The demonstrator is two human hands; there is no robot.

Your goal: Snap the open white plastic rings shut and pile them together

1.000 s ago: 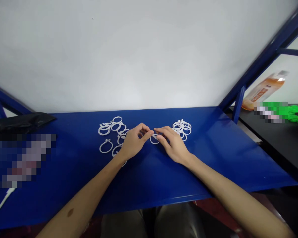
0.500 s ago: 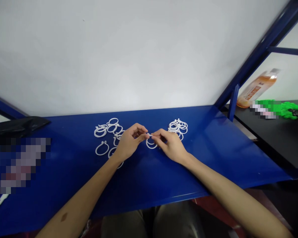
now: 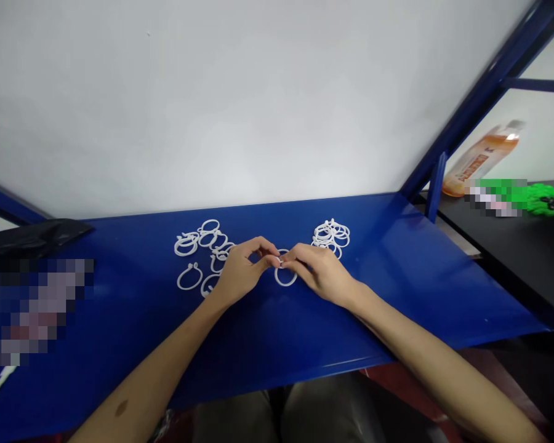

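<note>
My left hand (image 3: 240, 272) and my right hand (image 3: 323, 272) meet over the middle of the blue table (image 3: 397, 295). Both pinch one white plastic ring (image 3: 285, 277) at its top, where the fingertips touch; the ring hangs down between them just above the table. To the left of my left hand lie several loose white rings (image 3: 198, 246), some partly hidden under that hand. Behind my right hand sits a tight pile of white rings (image 3: 331, 235).
A black object (image 3: 32, 237) lies at the table's left end, with a blurred patch below it. A blue frame post (image 3: 471, 98) rises at the right. Beyond it, a black surface (image 3: 526, 252) carries an orange bottle (image 3: 480, 157) and something bright green (image 3: 538, 200).
The white ring has come up off the table. Both hands have closed in on its top and drawn slightly nearer to me, so the ring hangs lower between them.
</note>
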